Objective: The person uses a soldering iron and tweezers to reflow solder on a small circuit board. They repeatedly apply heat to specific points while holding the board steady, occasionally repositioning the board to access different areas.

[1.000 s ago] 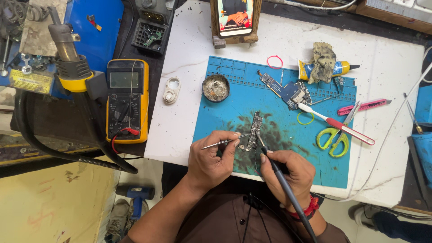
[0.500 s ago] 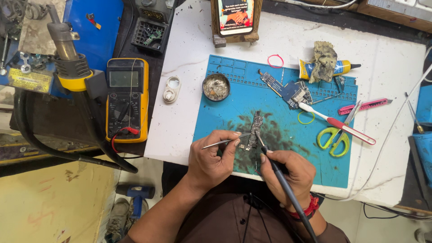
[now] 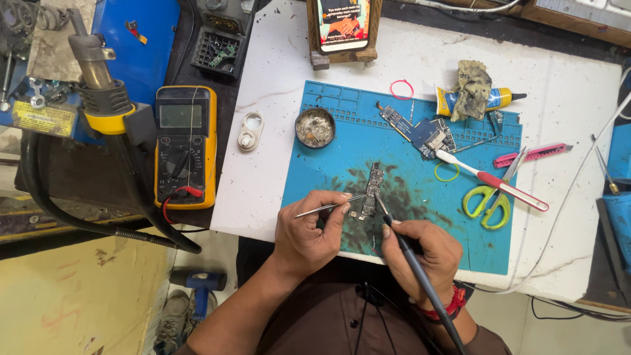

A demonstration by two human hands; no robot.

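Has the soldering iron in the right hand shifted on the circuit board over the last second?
No. The soldering iron tip stays at the same spot on the narrow circuit board, judged against the blue mat.

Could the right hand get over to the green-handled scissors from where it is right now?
Probably yes. The right hand holds a soldering iron over the blue mat, and the scissors lie on that mat to its right, with bare mat between. It would likely have to put down the iron first.

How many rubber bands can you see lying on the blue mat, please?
2: a pink rubber band near the mat's top edge, and a yellow rubber band beside the toothbrush head. Others may be hidden.
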